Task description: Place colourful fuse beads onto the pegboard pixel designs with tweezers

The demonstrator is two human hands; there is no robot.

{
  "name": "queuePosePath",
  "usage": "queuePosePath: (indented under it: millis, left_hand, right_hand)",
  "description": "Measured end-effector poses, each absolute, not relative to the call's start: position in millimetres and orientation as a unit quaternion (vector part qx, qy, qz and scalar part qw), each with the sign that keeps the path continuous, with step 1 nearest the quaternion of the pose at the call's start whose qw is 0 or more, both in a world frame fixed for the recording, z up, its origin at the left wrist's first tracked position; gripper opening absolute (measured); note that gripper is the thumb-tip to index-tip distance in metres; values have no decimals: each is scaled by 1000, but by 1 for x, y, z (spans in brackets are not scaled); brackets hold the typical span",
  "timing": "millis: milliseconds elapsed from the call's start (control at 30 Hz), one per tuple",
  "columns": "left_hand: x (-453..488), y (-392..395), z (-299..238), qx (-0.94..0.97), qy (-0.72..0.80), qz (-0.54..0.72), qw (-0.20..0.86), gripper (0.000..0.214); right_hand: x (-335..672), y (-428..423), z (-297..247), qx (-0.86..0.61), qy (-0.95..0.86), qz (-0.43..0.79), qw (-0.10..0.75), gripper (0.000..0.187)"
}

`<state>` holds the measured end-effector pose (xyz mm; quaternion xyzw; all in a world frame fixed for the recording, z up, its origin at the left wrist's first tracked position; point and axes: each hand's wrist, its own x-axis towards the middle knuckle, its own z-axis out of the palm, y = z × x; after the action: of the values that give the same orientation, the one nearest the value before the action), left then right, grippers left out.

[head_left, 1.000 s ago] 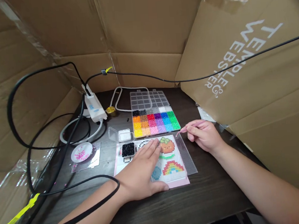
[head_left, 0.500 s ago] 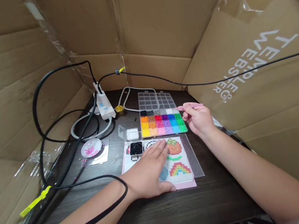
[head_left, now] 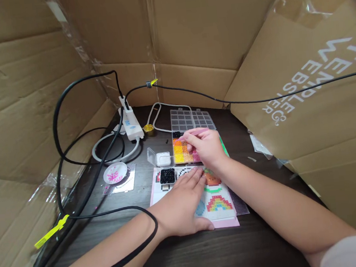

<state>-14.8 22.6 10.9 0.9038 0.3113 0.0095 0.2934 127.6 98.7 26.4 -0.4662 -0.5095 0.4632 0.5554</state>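
Observation:
My left hand (head_left: 187, 204) lies flat, fingers stretched, over a pattern sheet (head_left: 220, 213) with pixel pictures, among them a rainbow. Thin pink tweezers (head_left: 198, 132) are pinched in my right hand (head_left: 207, 147). Their tip is at the orange beads on the left side of the bead box (head_left: 179, 157), a divided case of coloured beads whose right part my hand hides. A small dish of black beads (head_left: 167, 176) stands on the sheet's upper left. Behind it is a small lidded box of white material (head_left: 163, 159). Whether the tweezers hold a bead, I cannot tell.
To the left, a white dish (head_left: 115, 173) with pink beads rests on a clear pegboard (head_left: 127, 182). A power strip (head_left: 132, 123), black cables (head_left: 57, 120) and a small gold cup (head_left: 148, 130) are farther back. Cardboard walls (head_left: 193, 27) enclose the dark table (head_left: 113, 244).
My right hand has moved left with the tweezers, from the bead box's back right corner to its orange beads. My left hand stays on the sheet. The view has shifted slightly.

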Motion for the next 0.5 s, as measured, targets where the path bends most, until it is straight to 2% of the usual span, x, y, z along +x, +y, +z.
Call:
queuePosePath:
  millis: [233,500]
  left_hand:
    - [-16,22,6,909,292,49,292,117]
    - [-16,22,4,915,294,29,275,116]
  right_hand:
    - [100,103,22,-515,-541,473,467,17]
    - [103,102,24,-519,-541,480,456,16]
